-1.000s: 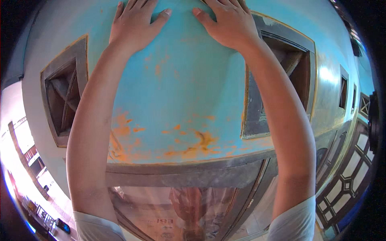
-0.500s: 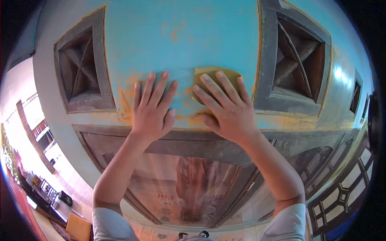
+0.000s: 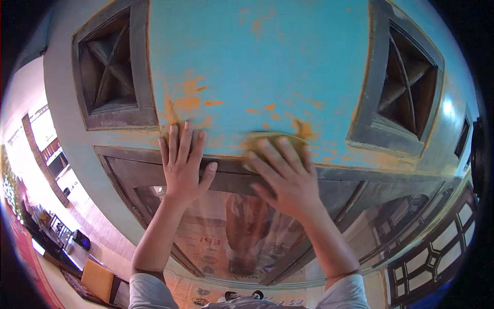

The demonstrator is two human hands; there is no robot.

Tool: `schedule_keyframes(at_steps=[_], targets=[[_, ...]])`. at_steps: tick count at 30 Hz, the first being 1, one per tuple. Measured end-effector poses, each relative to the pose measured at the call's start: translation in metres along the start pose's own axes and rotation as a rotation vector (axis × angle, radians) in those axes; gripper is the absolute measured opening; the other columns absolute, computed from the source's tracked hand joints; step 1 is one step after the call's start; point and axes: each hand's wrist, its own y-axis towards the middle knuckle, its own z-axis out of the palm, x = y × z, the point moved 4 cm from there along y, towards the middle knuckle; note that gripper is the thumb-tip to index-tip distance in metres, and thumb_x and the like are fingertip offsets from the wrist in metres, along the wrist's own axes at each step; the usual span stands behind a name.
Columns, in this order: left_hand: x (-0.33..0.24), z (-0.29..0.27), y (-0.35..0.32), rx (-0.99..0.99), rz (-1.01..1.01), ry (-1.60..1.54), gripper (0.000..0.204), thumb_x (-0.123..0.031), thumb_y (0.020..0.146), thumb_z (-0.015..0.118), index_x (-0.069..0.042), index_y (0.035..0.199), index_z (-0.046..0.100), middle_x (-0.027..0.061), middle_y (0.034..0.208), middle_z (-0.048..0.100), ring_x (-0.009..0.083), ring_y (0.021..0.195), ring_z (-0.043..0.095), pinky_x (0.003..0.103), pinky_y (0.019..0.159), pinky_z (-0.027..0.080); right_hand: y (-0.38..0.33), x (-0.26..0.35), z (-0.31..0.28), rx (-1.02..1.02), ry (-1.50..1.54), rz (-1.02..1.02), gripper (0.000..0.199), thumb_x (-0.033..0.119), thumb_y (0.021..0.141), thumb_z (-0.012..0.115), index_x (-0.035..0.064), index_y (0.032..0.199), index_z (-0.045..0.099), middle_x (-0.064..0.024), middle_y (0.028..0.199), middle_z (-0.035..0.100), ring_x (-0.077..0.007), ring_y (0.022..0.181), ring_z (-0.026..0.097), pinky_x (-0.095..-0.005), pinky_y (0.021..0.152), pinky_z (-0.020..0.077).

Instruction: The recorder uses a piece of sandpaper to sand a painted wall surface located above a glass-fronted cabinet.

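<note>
A yellowish-brown sheet of sandpaper lies under the spread fingers of my right hand, pressed against the bottom of a turquoise wall. Motion blurs this hand and the sheet. My left hand rests with fingers apart, fingertips on the wall's lower edge and palm over the dark wooden frame below. Orange patches show through the paint above both hands. The sheet's underside is hidden.
Dark wooden vents with crossed bars, one at the left and one at the right, flank the wall panel. Below is a glass pane in the dark frame. A brown box is at the lower left, a dark grille at the lower right.
Both hands have moved down toward the wooden frame, the right one taking the sandpaper along. More orange patches are uncovered above them. The view has shifted slightly.
</note>
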Motion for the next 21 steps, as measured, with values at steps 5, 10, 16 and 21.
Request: schedule_keyframes(at_steps=[5,10,16,21], targets=[[-0.002,-0.013,-0.011,-0.062,-0.203,-0.305,0.075,-0.037,0.093,0.058,-0.005,0.156,0.035,0.0211,0.167,0.015,0.0493,0.153,0.005,0.066,0.117,-0.004,0.01,-0.03,-0.014,-0.264,-0.094,0.278,0.064,0.042,0.09,0.066,0.0281,0.15,0.048,-0.0028,0.16,0.039,-0.0292,0.148,0.033,-0.0607,0.119,0.0163],[-0.015,-0.005,-0.012,-0.154,-0.228,-0.427,0.076,-0.041,0.092,0.058,-0.005,0.155,0.036,0.0212,0.166,0.019,0.0504,0.152,0.007,0.069,0.116,-0.004,0.023,0.051,0.024,0.015,0.139,0.15,0.063,0.045,0.091,0.064,0.026,0.15,0.05,-0.0094,0.159,0.039,-0.0389,0.149,0.029,-0.0668,0.117,0.0136],[0.022,-0.005,-0.029,-0.131,-0.199,-0.066,0.08,-0.045,0.087,0.063,-0.005,0.153,0.041,0.0238,0.163,0.024,0.0509,0.151,0.013,0.07,0.115,0.0,-0.019,0.007,0.01,-0.113,-0.099,0.45,0.065,0.05,0.092,0.063,0.0284,0.151,0.047,-0.0088,0.162,0.035,-0.045,0.15,0.023,-0.0675,0.117,0.0112],[0.036,0.008,-0.03,-0.188,-0.267,-0.107,0.078,-0.051,0.091,0.056,-0.004,0.152,0.042,0.0246,0.162,0.026,0.0506,0.151,0.013,0.066,0.118,-0.001,0.028,0.041,0.017,-0.204,-0.011,0.474,0.059,0.052,0.095,0.059,0.0272,0.147,0.053,-0.0103,0.16,0.039,-0.0454,0.15,0.022,-0.0692,0.117,0.0041]])
